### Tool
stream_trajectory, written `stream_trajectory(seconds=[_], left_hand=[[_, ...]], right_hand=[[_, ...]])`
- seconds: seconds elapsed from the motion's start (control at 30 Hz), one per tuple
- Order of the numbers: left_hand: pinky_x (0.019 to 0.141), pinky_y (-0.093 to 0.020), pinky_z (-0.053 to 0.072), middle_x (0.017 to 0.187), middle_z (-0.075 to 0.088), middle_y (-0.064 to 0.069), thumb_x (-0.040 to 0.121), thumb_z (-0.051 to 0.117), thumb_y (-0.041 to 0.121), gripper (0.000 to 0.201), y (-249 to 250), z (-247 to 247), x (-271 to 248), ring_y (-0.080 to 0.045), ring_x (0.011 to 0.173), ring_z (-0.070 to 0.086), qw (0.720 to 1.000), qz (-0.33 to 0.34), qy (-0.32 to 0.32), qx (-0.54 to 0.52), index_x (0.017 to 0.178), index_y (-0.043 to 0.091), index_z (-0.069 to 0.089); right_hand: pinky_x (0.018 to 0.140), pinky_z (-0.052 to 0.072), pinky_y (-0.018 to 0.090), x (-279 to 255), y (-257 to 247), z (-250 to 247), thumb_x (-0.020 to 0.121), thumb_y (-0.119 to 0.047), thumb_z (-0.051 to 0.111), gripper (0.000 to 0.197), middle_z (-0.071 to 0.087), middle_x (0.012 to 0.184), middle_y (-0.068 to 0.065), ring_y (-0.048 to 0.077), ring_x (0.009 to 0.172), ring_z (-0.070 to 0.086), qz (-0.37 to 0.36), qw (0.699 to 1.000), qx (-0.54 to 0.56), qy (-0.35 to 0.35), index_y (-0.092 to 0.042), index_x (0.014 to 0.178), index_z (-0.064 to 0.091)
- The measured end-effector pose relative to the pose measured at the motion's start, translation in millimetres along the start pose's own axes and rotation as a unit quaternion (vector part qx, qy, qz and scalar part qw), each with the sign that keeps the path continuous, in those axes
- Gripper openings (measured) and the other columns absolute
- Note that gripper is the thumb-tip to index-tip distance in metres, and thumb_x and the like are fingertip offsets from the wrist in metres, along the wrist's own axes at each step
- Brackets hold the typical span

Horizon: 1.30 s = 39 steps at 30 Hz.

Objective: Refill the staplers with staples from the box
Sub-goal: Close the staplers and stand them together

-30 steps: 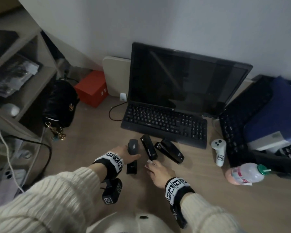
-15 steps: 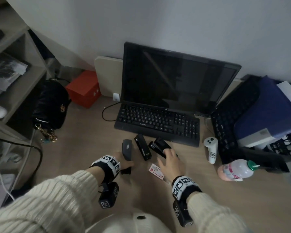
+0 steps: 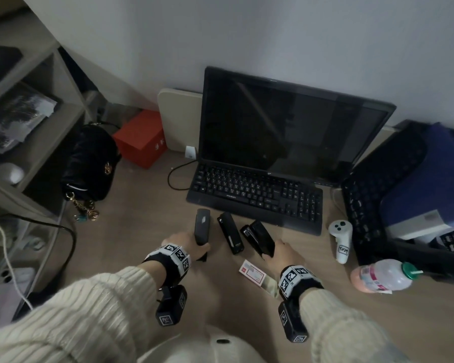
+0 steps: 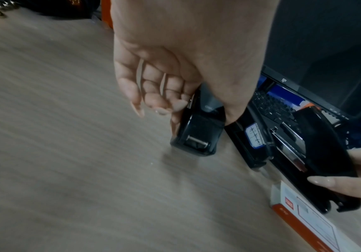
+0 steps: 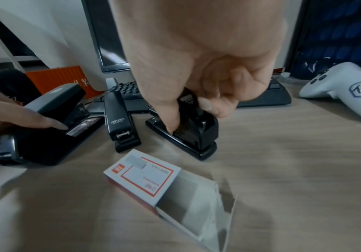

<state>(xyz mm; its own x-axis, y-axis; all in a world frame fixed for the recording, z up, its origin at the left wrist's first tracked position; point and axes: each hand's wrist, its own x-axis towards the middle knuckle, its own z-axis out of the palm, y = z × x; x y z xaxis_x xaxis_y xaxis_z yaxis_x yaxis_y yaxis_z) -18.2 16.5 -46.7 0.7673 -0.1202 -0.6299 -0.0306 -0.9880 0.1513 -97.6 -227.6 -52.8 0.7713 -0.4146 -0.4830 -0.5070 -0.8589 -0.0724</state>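
Three black staplers lie side by side on the wooden desk, in front of the keyboard. My left hand (image 3: 194, 244) grips the near end of the left stapler (image 3: 201, 229), fingers curled round its body (image 4: 199, 129). My right hand (image 3: 275, 251) pinches the near end of the right stapler (image 3: 258, 238), thumb and fingers on its top (image 5: 192, 133). Between them the middle stapler (image 3: 230, 233) lies untouched. The white-and-red staple box (image 3: 253, 273) lies flat beside my right wrist, with its inner tray (image 5: 196, 196) slid partly out.
A black keyboard (image 3: 254, 195) and a dark monitor (image 3: 286, 129) stand just behind the staplers. To the right are a white controller (image 3: 341, 239), a plastic bottle (image 3: 383, 275) on its side and a second keyboard (image 3: 367, 189). A black handbag (image 3: 92, 163) and a red box (image 3: 142, 137) sit left.
My right hand left the staple box on the desk, moved right and took hold of the right stapler. My left hand stays on the left stapler.
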Motion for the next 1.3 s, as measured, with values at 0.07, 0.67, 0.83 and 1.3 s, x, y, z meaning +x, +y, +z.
stream_trajectory(seconds=[0.07, 0.67, 0.83, 1.3], left_hand=[[0.068, -0.026, 0.052, 0.072, 0.061, 0.006, 0.078, 0.047, 0.072, 0.047, -1, 0, 0, -0.018, 0.074, 0.064, 1.000, 0.002, 0.000, -0.007, 0.083, 0.026, 0.059], [0.061, -0.024, 0.045, 0.065, 0.059, 0.010, 0.066, 0.064, 0.072, 0.044, -15, 7, -13, -0.013, 0.065, 0.061, 0.996, 0.027, -0.028, -0.085, 0.069, 0.028, 0.058], [0.049, -0.022, 0.038, 0.061, 0.056, 0.010, 0.072, 0.063, 0.069, 0.043, -18, 7, -15, -0.010, 0.058, 0.056, 0.996, 0.039, -0.026, -0.078, 0.063, 0.028, 0.051], [0.058, -0.022, 0.045, 0.062, 0.060, 0.001, 0.092, 0.042, 0.065, 0.053, -17, 6, -12, -0.011, 0.057, 0.058, 0.997, 0.039, -0.057, -0.045, 0.080, 0.016, 0.057]], right_hand=[[0.079, 0.055, 0.035, 0, -1, 3, 0.085, -0.048, 0.056, 0.039, 0.062, 0.103, 0.001, 0.022, 0.091, 0.064, -0.002, 1.000, -0.003, -0.009, -0.021, 0.114, 0.055], [0.071, 0.051, 0.030, -22, -28, -32, 0.082, -0.047, 0.061, 0.028, 0.069, 0.085, -0.001, 0.021, 0.083, 0.064, -0.056, 0.981, 0.152, 0.105, -0.021, 0.088, 0.068], [0.077, 0.053, 0.030, -34, -50, -32, 0.079, -0.048, 0.067, 0.030, 0.071, 0.088, -0.005, 0.015, 0.084, 0.064, -0.101, 0.956, 0.255, 0.100, -0.022, 0.093, 0.071], [0.071, 0.053, 0.027, -32, -76, -10, 0.075, -0.048, 0.068, 0.031, 0.071, 0.080, -0.005, 0.016, 0.080, 0.065, -0.098, 0.962, 0.250, 0.050, -0.019, 0.086, 0.072]])
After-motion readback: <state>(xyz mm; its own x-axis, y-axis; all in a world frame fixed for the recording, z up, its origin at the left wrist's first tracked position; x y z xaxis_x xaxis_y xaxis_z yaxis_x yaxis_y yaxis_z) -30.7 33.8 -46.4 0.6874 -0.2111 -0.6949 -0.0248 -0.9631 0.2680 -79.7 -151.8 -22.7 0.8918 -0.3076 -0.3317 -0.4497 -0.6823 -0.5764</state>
